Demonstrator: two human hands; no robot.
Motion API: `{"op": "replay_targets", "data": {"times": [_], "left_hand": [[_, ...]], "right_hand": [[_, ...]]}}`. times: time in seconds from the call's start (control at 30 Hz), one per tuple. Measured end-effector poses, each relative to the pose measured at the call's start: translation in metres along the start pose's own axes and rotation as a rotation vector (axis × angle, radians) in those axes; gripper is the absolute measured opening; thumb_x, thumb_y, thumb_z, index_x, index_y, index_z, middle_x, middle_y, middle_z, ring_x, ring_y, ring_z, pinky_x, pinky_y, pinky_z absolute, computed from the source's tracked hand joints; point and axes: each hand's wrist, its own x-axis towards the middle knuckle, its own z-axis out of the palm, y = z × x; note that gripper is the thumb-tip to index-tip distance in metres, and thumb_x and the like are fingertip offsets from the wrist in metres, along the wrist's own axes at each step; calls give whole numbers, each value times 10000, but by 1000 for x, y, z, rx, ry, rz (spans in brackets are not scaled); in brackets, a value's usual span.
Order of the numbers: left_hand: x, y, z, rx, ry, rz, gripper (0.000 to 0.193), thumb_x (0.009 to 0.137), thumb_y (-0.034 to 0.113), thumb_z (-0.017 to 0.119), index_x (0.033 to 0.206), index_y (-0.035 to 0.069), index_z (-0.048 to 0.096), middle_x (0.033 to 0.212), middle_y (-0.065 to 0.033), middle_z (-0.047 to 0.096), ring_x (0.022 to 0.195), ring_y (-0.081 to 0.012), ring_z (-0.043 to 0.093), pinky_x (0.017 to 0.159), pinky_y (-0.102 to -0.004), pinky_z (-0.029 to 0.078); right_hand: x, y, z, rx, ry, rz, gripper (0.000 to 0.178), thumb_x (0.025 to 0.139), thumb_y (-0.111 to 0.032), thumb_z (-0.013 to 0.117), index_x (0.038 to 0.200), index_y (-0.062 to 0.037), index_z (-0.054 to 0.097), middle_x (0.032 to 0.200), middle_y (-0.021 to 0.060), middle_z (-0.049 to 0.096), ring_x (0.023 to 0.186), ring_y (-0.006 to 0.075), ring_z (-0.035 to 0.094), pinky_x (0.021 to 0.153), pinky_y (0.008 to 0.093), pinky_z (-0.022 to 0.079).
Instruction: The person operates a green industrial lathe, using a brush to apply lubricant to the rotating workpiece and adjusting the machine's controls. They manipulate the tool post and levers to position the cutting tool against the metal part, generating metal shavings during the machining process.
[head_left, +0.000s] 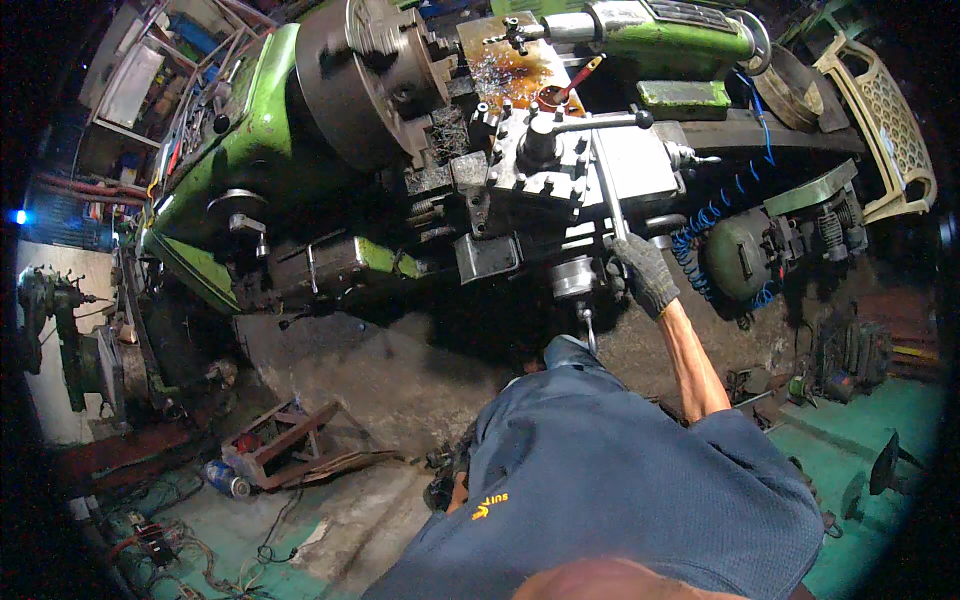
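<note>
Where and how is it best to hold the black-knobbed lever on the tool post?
Likely by its black knob, from the right: the lever points that way, its rounded end standing free, clear of the metal bar held by the right hand.

Right arm stretched out ahead of the shirt; right hand, grey-gloved, curled in a grip. Left hand by the shirt's left edge (dark, mostly hidden; pose unreadable).
</note>
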Motion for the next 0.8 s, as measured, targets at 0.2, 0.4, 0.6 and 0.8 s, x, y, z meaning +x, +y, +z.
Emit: {"op": "replay_targets", "data": {"times": [0.2, 0.4, 0.6, 0.8], "left_hand": [[42, -19, -13, 561, 78, 384, 440, 826, 328, 688, 1175, 60, 679, 1081, -180, 712, 998, -366, 662, 888, -449, 502], [58, 27, -72, -440, 384, 24, 349, 776, 359, 741, 979, 75, 741, 1029, -161, 722, 982, -301, 677, 847, -438, 502], [56, 46, -65, 827, 136, 394, 342, 850, 378, 612, 974, 80, 724, 1017, -158, 715, 957, -350, 672, 797, -495, 505], [-3, 34, -32, 58, 31, 17, 354, 903, 317, 522, 1074, 87, 729, 1185, -168, 682, 1069, -329, 655, 889, -444, 492]], "right_hand": [[-13, 12, -3, 96, 21, -6, 214, 955, -287, 661, 932, -87, 589, 655, 15, 579, 484, 89, 512, 415, 256, 414], [-15, 36, -10, -35, 30, -32, 320, 991, -340, 609, 1132, -53, 620, 704, -5, 574, 507, 77, 492, 431, 234, 415], [-27, 34, -7, 154, 26, -21, 211, 989, -275, 607, 1030, -69, 621, 714, 1, 585, 508, 76, 501, 423, 241, 426], [-21, 39, -4, 148, 17, -14, 239, 1002, -288, 586, 1078, -64, 618, 732, 4, 594, 509, 74, 489, 431, 238, 431]]}}
